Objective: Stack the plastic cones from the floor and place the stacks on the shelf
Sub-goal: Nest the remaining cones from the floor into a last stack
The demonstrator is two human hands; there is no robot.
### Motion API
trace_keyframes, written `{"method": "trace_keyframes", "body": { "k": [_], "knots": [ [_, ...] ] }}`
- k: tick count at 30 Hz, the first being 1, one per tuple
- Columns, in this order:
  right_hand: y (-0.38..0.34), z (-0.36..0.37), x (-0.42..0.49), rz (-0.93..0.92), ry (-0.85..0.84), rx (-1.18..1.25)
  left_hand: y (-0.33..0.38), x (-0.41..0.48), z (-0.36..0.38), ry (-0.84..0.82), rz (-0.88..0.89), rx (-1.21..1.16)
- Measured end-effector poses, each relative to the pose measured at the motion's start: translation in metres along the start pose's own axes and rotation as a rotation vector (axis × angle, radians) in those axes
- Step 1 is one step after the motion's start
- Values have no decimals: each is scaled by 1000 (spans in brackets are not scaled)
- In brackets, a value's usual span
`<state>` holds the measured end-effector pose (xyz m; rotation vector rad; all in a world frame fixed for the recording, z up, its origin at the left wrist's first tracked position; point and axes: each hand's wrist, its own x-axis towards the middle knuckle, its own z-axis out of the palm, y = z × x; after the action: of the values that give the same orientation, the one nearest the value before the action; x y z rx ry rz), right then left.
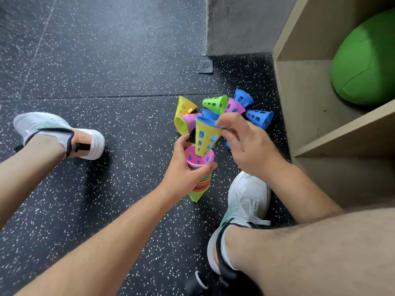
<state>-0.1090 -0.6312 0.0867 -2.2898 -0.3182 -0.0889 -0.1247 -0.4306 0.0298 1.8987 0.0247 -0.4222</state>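
Left hand (188, 169): grip curled round the cone stack (202, 182), mouth up.
Right hand (245, 144): grip pinches the yellow cone (204, 135) at its rim, tip inside the stack's mouth.
Loose cones (214, 103): on floor (106, 60) beside shelf (299, 99).

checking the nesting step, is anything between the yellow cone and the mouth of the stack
Nothing visible. The yellow cone, pinched by the right hand, has its tip inside the pink top cone of the stack the left hand holds.

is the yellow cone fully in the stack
Partly in: the yellow cone has only its tip inside the pink top cone of the stack.
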Motion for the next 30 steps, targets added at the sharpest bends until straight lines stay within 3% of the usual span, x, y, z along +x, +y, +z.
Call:
{"method": "trace_keyframes", "body": {
  "k": [4,6,9,12,15,18,22,30],
  "knots": [
    [2,9,-2,-96,-175,-28,2,-1,1,2,13,-45],
    [4,15,-7,-95,-186,10,3,-2,2,7,-4,-69],
    [13,19,-13,32,-74,71,0,-2,1,17,-10,-25],
    [39,23,-16,254,-13,-43,0,-2,1,6,-25,-1],
    [61,26,-22,447,-70,-170,-2,-1,2,-15,-38,-3],
    [64,32,-28,495,-199,-246,-2,-1,3,-20,-46,-8],
    [61,49,-34,418,-330,-430,0,-1,2,-23,-64,-7],
    [66,74,-39,57,-374,-296,0,-4,-3,-2,-58,-37]
  ]
}}
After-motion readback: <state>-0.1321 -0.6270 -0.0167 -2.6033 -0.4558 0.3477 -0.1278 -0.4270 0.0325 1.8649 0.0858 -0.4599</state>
